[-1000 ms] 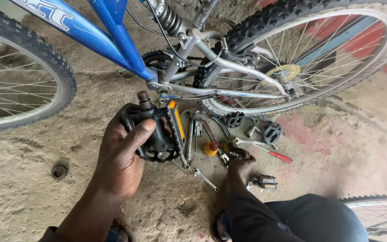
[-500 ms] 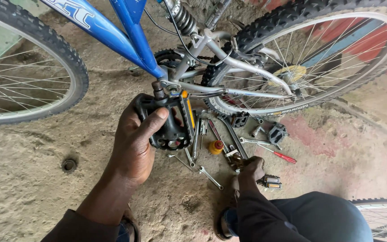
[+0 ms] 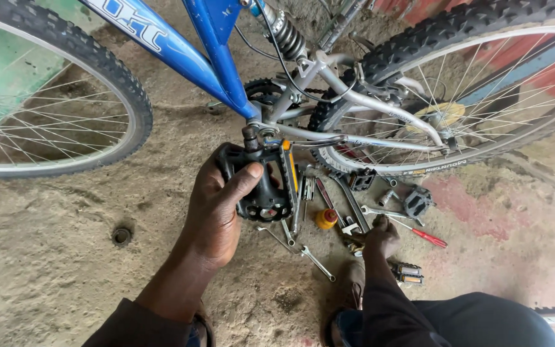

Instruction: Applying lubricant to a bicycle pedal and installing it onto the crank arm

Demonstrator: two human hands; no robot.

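Left hand [image 3: 216, 209] wrapped round the black pedal [image 3: 263, 183], thumb pressed over its near face, fingers curled behind, firmly gripping it. Pedal sitting at the end of the crank, just below the bottom bracket of the blue bike frame [image 3: 216, 54], with an orange reflector strip showing on its right edge. Right hand [image 3: 380, 236] down on the concrete floor [image 3: 65, 276], lower right of the pedal, fingers bent around something small among the scattered tools; too hidden to tell whether it's actually clamping anything or just resting there.

Stuff lying right of and below the pedal: a couple of spanners [image 3: 313, 260], a little orange-capped bottle [image 3: 326, 218], a red-handled screwdriver [image 3: 426, 236], and a spare pedal [image 3: 409, 273] just right of the right wrist. Another dark pedal-like part [image 3: 417, 200] further right, near the rear tyre. Rear wheel [image 3: 483, 90] with its knobby tyre up and right of the pedal, front wheel [image 3: 52, 103] well off to the left. Coil shock [image 3: 285, 35] above the pedal, between frame tube and silver rear stays. Small round washer-looking thing [image 3: 121, 236] on the floor left of the left hand.
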